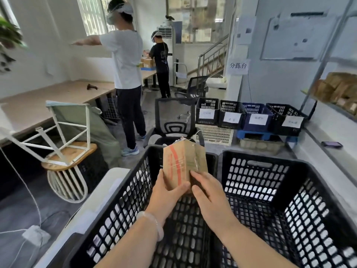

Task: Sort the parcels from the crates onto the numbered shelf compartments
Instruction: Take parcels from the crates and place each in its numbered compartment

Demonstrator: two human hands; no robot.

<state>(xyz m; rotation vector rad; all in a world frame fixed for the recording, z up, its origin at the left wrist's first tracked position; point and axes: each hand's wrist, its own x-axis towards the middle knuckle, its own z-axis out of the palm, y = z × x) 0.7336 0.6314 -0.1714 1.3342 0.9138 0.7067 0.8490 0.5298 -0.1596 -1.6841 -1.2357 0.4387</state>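
Both hands hold one small cardboard parcel up above the left black crate, its red-printed face turned toward the left hand, whose thumb pinches that face near the bottom. The right hand clasps the parcel's lower right edge, so most of the box stands clear above the fingers. A second black crate sits just beside on the right.

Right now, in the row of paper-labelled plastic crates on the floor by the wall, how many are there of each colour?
Black perforated plastic crates with white paper labels: 3
Blue perforated plastic crate with a white paper label: 1
Total: 4
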